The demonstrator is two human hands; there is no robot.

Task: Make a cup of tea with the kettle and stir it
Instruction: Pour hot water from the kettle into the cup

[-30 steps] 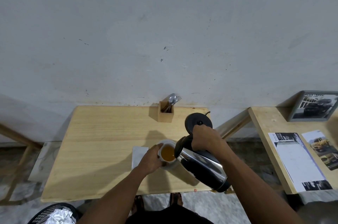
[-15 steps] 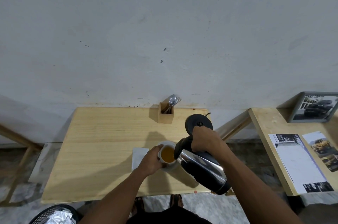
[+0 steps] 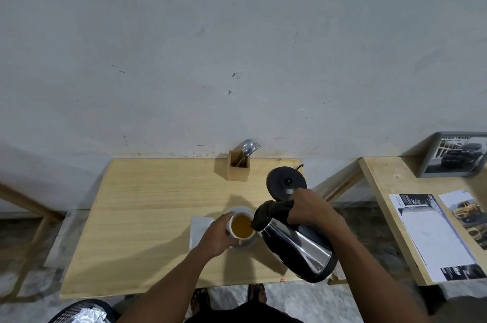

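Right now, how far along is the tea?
Done: the white cup on its saucer already holds amber liquid. In hand: the right hand tilts the steel kettle with the black lid, spout at the cup's rim, while the left hand steadies the cup. Left: return the kettle to its black round base, take the metal spoon from the wooden holder, stir.

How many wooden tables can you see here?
2: the table under the cup and kettle, and another table at right holding papers. Others may lie out of view.

Both hands closed in grips — left (image 3: 216, 235), right (image 3: 308, 210).
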